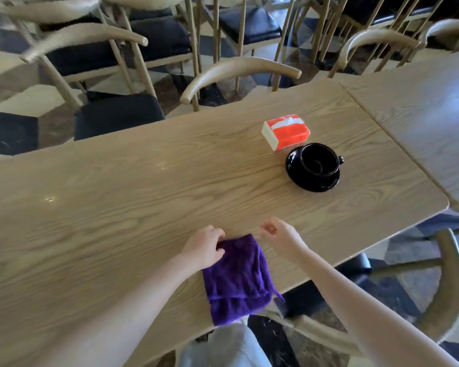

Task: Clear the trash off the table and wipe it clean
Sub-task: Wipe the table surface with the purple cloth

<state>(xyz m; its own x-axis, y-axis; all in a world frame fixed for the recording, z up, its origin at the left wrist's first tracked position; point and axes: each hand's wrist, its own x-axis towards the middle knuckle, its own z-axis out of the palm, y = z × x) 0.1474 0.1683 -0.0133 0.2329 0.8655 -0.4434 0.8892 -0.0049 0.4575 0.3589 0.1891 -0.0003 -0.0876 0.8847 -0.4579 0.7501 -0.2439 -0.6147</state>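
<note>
Purple cloth (pixel 236 279) folded at the counter's (pixel 117 207) near edge; left hand (pixel 206 246) grips its far corner, right hand (pixel 277 235) loosely curled, holding nothing, just beside. Tissue pack (pixel 285 131) and black cup (pixel 319 160) on saucer (pixel 297 176) toward the far right corner.

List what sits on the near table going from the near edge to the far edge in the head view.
purple cloth with the left hand on it → right hand → black cup on its saucer → orange tissue pack
</note>
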